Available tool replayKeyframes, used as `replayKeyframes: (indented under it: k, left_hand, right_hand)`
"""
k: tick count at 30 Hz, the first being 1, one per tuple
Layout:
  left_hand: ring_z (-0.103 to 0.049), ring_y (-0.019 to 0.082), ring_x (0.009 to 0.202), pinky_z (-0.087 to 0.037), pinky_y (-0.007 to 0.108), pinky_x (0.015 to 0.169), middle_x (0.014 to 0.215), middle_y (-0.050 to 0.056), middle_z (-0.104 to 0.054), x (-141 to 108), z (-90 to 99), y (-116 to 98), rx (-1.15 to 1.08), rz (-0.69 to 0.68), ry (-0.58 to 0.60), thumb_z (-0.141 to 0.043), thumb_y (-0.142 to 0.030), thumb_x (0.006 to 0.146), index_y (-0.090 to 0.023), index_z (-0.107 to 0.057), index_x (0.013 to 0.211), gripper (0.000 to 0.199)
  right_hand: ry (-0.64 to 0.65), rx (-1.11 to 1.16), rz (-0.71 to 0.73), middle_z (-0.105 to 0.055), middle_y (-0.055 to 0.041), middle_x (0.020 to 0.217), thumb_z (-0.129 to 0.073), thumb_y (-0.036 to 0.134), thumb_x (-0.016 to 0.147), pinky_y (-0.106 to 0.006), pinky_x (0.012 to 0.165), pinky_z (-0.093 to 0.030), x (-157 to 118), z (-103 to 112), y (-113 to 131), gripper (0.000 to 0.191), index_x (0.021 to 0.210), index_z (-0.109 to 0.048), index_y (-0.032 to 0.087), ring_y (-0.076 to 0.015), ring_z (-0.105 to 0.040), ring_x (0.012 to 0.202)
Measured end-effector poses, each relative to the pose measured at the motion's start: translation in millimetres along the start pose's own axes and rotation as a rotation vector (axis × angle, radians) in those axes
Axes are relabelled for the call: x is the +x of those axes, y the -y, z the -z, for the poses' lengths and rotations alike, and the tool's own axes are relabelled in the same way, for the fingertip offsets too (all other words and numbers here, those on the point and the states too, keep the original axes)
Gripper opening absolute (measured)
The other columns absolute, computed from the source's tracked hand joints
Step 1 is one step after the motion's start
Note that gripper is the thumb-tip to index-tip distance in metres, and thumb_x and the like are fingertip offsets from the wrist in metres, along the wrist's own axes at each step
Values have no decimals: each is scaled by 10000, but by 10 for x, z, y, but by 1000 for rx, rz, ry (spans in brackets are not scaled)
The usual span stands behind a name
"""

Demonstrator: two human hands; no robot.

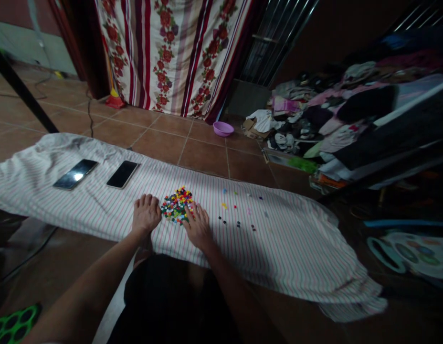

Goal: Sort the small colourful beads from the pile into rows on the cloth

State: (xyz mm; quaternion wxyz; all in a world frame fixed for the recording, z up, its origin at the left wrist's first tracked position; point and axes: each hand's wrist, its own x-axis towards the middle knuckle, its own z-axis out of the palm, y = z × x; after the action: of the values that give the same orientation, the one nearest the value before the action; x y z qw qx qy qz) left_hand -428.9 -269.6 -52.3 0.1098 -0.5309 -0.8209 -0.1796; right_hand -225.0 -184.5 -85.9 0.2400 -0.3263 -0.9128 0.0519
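Note:
A heap of small coloured beads or tiles (176,203) lies on a striped cloth (279,253) in front of me. My left hand (147,212) rests flat on the cloth just left of the heap, fingers stretched out and holding nothing. At the heap's right edge, my right hand (199,227) is spread with its fingertips touching the pieces; whether one is under a fingertip I cannot see. To the right, several pieces are set apart in small groups by colour, among them yellow pieces (224,206), a red piece (235,207) and dark pieces (238,224).
Two phones (123,174) lie on the cloth to the left. Beyond its far edge, a purple basin (223,128) stands on the tiled floor (164,141) before a flowered curtain (167,57). Clothes (325,105) are piled at the right, near a dark slanting bar.

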Motion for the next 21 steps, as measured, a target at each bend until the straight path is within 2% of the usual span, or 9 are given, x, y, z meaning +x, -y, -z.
replayKeyframes:
  k: [3, 8, 15, 21]
  left_hand:
    - [-467, 314, 1162, -328, 460, 956, 1129, 145, -598, 4, 1, -3, 10, 1, 1, -384, -272, 908, -166, -600, 1018, 264]
    - [-459, 313, 1207, -327, 464, 983, 1175, 154, -592, 10, -20, -5, 7, 6, -9, -394, -257, 903, -168, -604, 1023, 258]
    - [-459, 297, 1239, -334, 450, 1020, 1209, 134, -595, -8, -54, 21, 19, 9, -16, -399, -248, 907, -187, -606, 1038, 252]
    - [-501, 290, 1191, -404, 473, 994, 1203, 126, -601, 1, -93, 64, -1, 24, -39, -382, -283, 934, -185, -611, 1071, 284]
  right_hand:
    - [-20, 6, -30, -366, -163, 1543, -497, 382, 949, -562, 1102, -312, 112, -130, 59, 532, 1447, -458, 199, -348, -309, 1427]
    - [-69, 63, -40, -404, -150, 1524, -451, 396, 970, -528, 1111, -331, 218, -226, 81, 520, 1448, -456, 191, -318, -294, 1441]
    - [-110, 316, -98, -436, -168, 1496, -270, 332, 1010, -455, 1116, -390, 417, -275, -68, 508, 1416, -480, 112, -257, -405, 1388]
    - [-171, 407, -134, -587, -146, 1341, -328, 215, 944, -442, 1091, -416, 524, -296, -153, 438, 1296, -575, 133, -227, -512, 1275]
